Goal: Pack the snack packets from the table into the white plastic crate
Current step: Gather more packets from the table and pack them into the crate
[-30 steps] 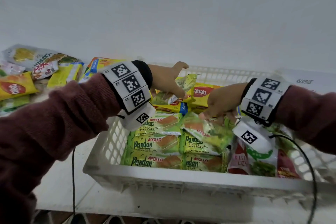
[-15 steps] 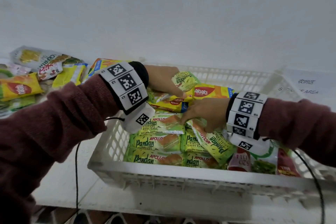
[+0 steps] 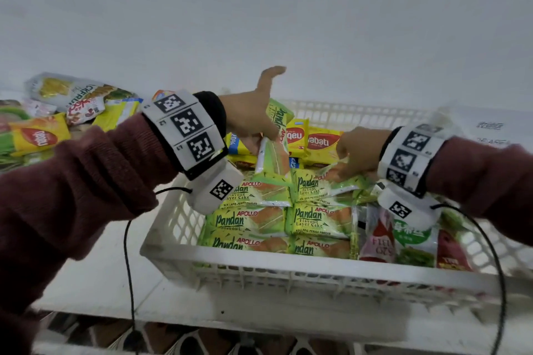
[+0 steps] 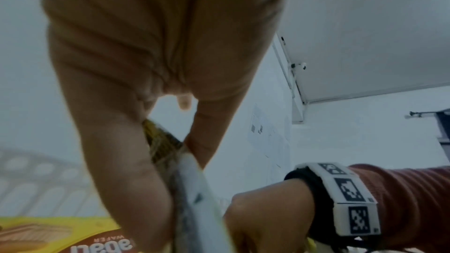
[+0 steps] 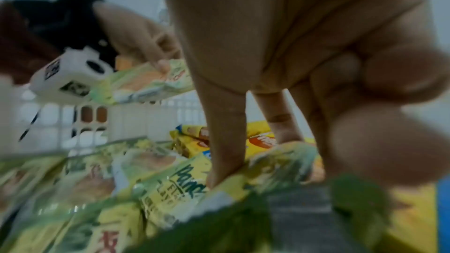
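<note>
Snack packets already fill most of the white slatted plastic crate (image 3: 288, 271), with green Pandan layer-cake packets (image 3: 318, 220) in flat rows at the front and yellow wafer packets (image 3: 321, 143) at the back; more loose packets (image 3: 43, 135) lie on the white counter (image 3: 95, 274) to the left, well apart from the crate, so by my reckoning the packing is far from done. The left hand (image 3: 248, 118) holds one green cake packet (image 3: 274, 153) nearly upright over the back rows, its grip clamped on the packet's upper part with the thumb raised; the right hand (image 3: 357, 150) presses its fingertips (image 5: 219, 176) onto another green packet (image 5: 185, 186) lying tilted across the flat ones, the other fingers curled, the grip closed on nothing that I can see. The risk I see: the upright packet, let go on edge, could wedge crookedly between the rows or tip onto the wafers; the tilted one may slide under the pressing fingers and ruffle its neighbours; slick wrappers invite both.
</note>
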`<move>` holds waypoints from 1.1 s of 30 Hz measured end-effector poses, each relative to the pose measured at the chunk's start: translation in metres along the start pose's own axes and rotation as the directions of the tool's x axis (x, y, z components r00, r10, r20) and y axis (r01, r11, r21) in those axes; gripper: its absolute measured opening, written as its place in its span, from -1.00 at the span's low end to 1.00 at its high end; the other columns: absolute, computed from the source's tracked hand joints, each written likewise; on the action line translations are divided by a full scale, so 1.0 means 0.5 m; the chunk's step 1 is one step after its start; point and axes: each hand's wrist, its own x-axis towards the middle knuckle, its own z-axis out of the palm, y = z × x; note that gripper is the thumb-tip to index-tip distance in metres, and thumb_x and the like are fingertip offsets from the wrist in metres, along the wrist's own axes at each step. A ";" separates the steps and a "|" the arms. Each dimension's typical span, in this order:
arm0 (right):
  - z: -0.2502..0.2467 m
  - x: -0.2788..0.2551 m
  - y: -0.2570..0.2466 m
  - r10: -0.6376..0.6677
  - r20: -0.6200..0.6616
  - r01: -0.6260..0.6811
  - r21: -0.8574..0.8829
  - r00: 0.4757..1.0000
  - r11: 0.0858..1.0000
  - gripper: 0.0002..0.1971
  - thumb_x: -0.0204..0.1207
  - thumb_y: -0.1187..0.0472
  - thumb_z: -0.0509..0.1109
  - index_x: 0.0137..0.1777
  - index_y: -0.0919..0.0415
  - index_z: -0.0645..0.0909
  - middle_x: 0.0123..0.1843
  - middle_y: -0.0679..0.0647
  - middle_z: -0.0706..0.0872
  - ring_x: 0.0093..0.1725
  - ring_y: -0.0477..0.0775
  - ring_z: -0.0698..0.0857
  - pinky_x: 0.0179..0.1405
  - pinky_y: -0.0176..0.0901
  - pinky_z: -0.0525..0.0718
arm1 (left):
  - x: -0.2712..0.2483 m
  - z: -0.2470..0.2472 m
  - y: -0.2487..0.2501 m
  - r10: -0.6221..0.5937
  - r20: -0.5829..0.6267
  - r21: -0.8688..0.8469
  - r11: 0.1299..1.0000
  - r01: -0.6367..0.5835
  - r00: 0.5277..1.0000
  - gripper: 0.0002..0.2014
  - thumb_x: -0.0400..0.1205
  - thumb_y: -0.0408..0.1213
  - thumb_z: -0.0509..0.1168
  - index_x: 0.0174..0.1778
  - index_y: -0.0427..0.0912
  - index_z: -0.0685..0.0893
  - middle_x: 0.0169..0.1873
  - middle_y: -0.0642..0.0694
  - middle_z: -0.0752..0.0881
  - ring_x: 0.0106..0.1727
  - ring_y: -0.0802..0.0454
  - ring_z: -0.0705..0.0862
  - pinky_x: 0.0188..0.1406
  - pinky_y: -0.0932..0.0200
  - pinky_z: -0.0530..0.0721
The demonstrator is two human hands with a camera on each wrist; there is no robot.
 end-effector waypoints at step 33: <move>0.038 -0.062 -0.007 -0.504 -0.026 0.491 -0.182 0.864 0.852 -0.58 0.49 0.31 0.36 0.35 0.05 0.55 0.36 -0.02 0.56 0.32 0.05 0.55 0.13 -0.15 0.51 | -0.031 0.153 0.031 -0.338 0.441 0.837 0.488 -0.246 0.832 -0.48 0.53 -0.26 0.40 0.42 -0.05 0.45 0.44 -0.08 0.44 0.40 -0.06 0.46 0.03 0.16 0.39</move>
